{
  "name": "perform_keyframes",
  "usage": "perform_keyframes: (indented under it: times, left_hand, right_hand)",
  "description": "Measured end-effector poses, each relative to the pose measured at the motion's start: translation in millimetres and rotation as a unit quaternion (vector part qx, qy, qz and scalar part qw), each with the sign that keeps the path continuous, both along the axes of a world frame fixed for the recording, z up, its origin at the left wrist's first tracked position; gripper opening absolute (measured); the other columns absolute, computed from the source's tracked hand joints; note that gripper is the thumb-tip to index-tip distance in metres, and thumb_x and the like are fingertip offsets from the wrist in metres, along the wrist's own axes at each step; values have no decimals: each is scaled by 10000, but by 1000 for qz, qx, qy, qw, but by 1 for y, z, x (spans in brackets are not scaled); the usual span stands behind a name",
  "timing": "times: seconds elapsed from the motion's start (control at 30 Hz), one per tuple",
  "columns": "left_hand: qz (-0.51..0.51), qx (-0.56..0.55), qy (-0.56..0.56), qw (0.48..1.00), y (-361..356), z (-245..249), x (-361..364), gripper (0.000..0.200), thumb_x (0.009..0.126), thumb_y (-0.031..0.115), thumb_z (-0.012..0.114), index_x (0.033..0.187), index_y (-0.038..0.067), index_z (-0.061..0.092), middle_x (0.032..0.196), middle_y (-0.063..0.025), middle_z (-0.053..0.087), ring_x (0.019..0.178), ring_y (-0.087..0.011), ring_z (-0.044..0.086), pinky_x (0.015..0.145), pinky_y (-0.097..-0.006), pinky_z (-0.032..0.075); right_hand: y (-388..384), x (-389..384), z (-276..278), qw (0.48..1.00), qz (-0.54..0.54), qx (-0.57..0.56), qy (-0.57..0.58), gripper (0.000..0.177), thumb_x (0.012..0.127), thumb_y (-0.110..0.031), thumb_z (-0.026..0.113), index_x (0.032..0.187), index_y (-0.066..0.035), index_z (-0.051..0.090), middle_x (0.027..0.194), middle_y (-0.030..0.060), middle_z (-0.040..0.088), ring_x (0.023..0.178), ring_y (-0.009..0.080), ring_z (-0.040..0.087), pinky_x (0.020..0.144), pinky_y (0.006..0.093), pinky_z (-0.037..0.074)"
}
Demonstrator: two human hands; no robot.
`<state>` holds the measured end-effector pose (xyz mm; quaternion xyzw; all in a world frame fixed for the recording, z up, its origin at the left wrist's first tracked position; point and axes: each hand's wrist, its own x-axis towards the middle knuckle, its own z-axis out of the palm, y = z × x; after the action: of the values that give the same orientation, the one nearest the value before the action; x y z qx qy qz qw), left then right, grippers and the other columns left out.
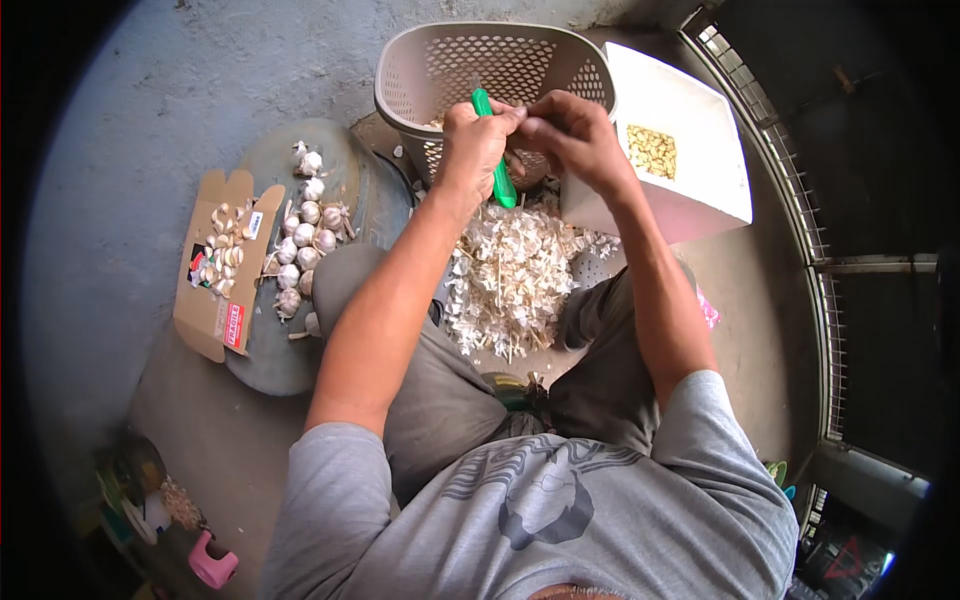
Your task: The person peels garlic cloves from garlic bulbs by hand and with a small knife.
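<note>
My left hand [468, 150] is closed around a green utility knife [503, 185], its blade end pointing up and away from me. Close beside it, the fingers of my right hand [578, 135] are pinched together and meet my left fingertips. Whatever lies between those fingertips is too small and covered to name, perhaps a pale bit. Both hands are above the near rim of a grey-brown perforated plastic basket [400, 112]. Below them a heap of papery garlic skins [510, 275] covers the floor between my feet.
Left, whole garlic bulbs [305, 235] rest on a rounded grey surface [270, 365], beside an opened cardboard box [205, 310] holding loose cloves [228, 255]. Right, a white foam box [690, 110] stands near a barred metal frame [770, 130]. A pink plastic object [212, 562] lies lower left.
</note>
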<state>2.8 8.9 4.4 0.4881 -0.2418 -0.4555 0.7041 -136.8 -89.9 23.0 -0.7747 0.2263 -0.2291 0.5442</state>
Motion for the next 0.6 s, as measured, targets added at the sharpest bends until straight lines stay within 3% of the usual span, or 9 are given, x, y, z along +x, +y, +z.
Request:
perform_keyframes:
  times: [0.07,0.1,0.17,0.2,0.27,0.33,0.37,0.5,0.6]
  left_hand:
    - [-3,3,7,1000,-1,1,0,158,967,127,692,903,-1,624,799,-131,697,537,-219,694,347,-288,496]
    - [-3,3,17,1000,-2,0,1,160,969,131,692,916,-3,624,796,-130,695,536,-219,695,345,-289,496]
    - [-8,6,41,999,-3,-5,4,167,972,141,693,942,-7,622,790,-128,690,533,-219,695,341,-290,496]
    - [-11,14,39,999,-5,-8,4,189,984,160,683,1033,-14,627,857,-143,691,575,-224,704,373,-286,524]
    - [15,-11,37,999,-10,-11,-2,222,989,173,679,1091,-17,627,938,-151,683,652,-229,717,435,-306,566]
    - [40,-7,50,998,-12,-16,-4,295,1005,218,666,1195,-4,629,1086,-120,653,822,-208,699,645,-353,620]
    - [49,-14,65,997,-13,-14,-7,301,1006,235,668,1200,7,636,1083,-97,652,852,-194,678,676,-352,604]
    - [41,-16,75,996,-19,-29,-1,307,994,341,693,1183,98,691,1014,16,656,920,-112,568,713,-285,488]
    - [9,-68,43,997,-17,-22,-9,350,1002,383,679,1228,116,662,1008,30,656,867,-89,605,713,-274,512]
  right_hand:
    - [-14,-10,14,996,15,90,6,225,1025,-230,645,941,-30,706,636,0,606,547,49,569,436,217,423]
    - [-24,-14,18,990,61,126,-15,211,1012,-211,666,1084,-14,682,757,38,662,616,76,618,472,220,468]
    - [-23,-4,3,985,-84,66,-139,306,1019,-156,642,1268,19,610,964,87,657,747,142,659,611,261,538]
    - [-32,-1,-13,966,-148,-195,-78,393,1014,-166,654,1352,7,553,1075,103,647,823,172,671,676,286,558]
    - [-42,1,-31,886,-163,-434,-19,543,996,-202,687,1467,-30,477,1255,150,641,983,232,677,836,352,581]
    - [-12,-3,-4,993,-25,-118,5,562,974,-159,707,1457,2,469,1230,185,653,1059,276,667,902,377,571]
    - [4,-2,5,997,49,48,18,572,963,-138,717,1452,18,465,1218,203,659,1097,298,662,935,389,566]
    - [29,15,-24,986,92,-126,-61,529,924,-27,713,1406,36,504,1242,192,669,1123,245,648,951,369,550]
    - [20,20,-25,996,38,-2,-87,433,933,-11,661,1343,32,530,1154,153,686,1047,214,661,886,351,547]
